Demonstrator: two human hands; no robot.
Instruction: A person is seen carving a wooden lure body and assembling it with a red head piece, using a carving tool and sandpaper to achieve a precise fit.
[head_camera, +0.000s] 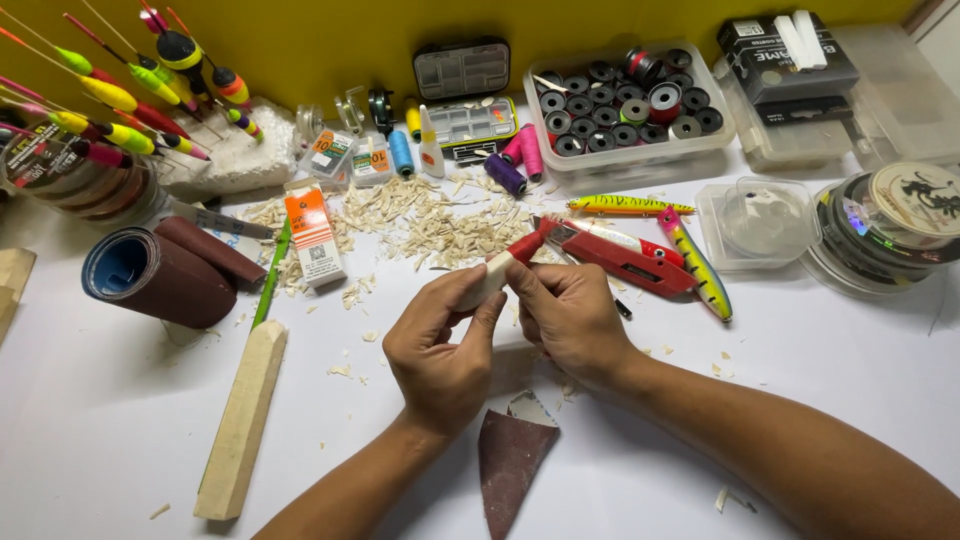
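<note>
Left hand (440, 350): closed on pale end of wooden lure blank (497, 268) | right hand (570, 315): pinched on blank just beside, red tip pointed away | sandpaper scrap (512, 455) near wrists on counter (800, 350) | judgement: blank best gripped firmly, rotated evenly.

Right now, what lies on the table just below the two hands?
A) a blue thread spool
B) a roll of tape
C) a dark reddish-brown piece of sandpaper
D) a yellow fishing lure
C: a pointed dark reddish-brown piece of sandpaper lies on the white table just below the left hand and right hand.
</note>
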